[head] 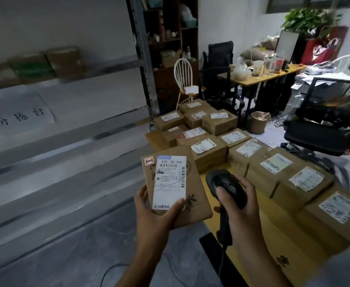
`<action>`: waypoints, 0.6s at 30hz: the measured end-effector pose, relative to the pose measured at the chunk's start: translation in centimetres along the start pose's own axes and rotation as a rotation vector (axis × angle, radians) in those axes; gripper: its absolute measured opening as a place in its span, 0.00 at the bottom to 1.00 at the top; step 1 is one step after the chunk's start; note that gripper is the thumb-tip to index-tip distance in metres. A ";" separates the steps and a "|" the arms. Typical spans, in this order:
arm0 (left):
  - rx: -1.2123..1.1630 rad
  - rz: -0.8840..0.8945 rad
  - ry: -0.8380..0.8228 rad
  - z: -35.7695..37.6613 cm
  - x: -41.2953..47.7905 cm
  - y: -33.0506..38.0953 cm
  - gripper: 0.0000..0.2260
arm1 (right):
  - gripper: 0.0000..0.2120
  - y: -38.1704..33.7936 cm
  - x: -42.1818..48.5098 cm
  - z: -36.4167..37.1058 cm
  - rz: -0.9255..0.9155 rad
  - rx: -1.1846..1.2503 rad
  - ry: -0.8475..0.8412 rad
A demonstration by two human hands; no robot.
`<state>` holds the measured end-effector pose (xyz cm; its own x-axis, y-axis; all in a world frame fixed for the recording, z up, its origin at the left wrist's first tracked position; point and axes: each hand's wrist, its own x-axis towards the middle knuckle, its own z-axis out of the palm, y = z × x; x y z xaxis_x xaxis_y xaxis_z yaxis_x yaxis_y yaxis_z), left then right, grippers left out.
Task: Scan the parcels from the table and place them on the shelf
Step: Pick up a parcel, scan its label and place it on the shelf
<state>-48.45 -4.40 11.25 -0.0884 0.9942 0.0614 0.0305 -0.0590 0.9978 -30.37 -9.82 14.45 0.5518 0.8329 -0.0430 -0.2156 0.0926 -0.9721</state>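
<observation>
My left hand (155, 212) holds a brown cardboard parcel (192, 181) from below, thumb on its white shipping label, label facing up. My right hand (240, 204) grips a black handheld barcode scanner (225, 187), whose head points toward the parcel just to its right. Several more labelled brown parcels (271, 164) lie packed together on the yellow table (250, 243) ahead and to the right. The grey metal shelf (66, 141) runs along the left, blurred, with a few boxes (64, 61) on an upper level.
A white sign with characters (18, 114) lies on the shelf. The scanner's cable (107, 274) trails over the grey floor. Behind the table stand a white chair (185, 77), black office chairs (323, 121), a cluttered desk (261, 75) and a brown bin (259, 122).
</observation>
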 end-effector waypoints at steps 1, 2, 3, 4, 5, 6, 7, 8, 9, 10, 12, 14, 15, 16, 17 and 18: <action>-0.016 -0.010 -0.014 -0.1 1.1 -0.2 0.45 | 0.23 0.4 0.6 0.9 -0.002 -0.016 0.004; -0.028 -0.021 -0.025 -0.2 2.2 -0.4 0.45 | 0.21 0.8 1.3 1.7 -0.007 -0.033 0.007; -0.042 -0.034 -0.031 -0.4 3.3 -0.5 0.46 | 0.21 1.0 2.0 2.7 -0.012 -0.053 0.011; -0.059 -0.047 -0.028 -0.6 4.4 -0.7 0.45 | 0.21 1.1 2.7 3.7 -0.016 -0.074 0.012; -0.078 -0.057 -0.019 -0.9 5.5 -0.9 0.45 | 0.21 1.1 3.3 4.8 -0.017 -0.091 0.011; -0.092 -0.061 -0.012 -1.2 6.7 -1.0 0.45 | 0.21 1.3 4.0 6.0 -0.023 -0.104 0.010; -0.101 -0.065 -0.009 -1.6 7.9 -1.1 0.43 | 0.22 1.3 4.7 7.2 -0.029 -0.112 0.010; -0.108 -0.072 -0.008 -2.1 9.0 -1.2 0.43 | 0.22 1.4 5.3 8.5 -0.037 -0.117 0.011; -0.115 -0.077 -0.003 -2.5 10.1 -1.3 0.43 | 0.23 1.4 5.8 9.9 -0.044 -0.117 0.014; -0.120 -0.077 0.007 -3.1 11.3 -1.3 0.43 | 0.25 1.4 6.3 11.2 -0.050 -0.116 0.020; -0.096 -0.060 0.044 -4.2 13.7 -1.4 0.45 | 0.25 1.4 7.3 13.8 -0.065 -0.113 0.029; -0.079 -0.049 0.068 -5.2 16.2 -1.5 0.46 | 0.24 1.4 8.4 16.3 -0.083 -0.118 0.024; -0.093 -0.039 0.075 -5.6 17.6 -1.2 0.45 | 0.23 1.2 9.2 17.6 -0.099 -0.121 0.013; -0.106 -0.028 0.081 -5.8 18.9 -0.8 0.44 | 0.22 1.0 10.0 18.7 -0.114 -0.125 -0.001; -0.117 -0.016 0.085 -6.0 20.1 -0.3 0.44 | 0.23 0.7 10.9 19.8 -0.129 -0.126 -0.015; -0.125 -0.002 0.088 -6.1 21.3 0.5 0.43 | 0.24 0.3 11.9 20.9 -0.146 -0.122 -0.029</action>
<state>-56.38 16.25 13.16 -0.1751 0.9830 0.0560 -0.0937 -0.0733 0.9929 -40.72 11.51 18.51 0.5460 0.8311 0.1057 -0.0344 0.1482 -0.9884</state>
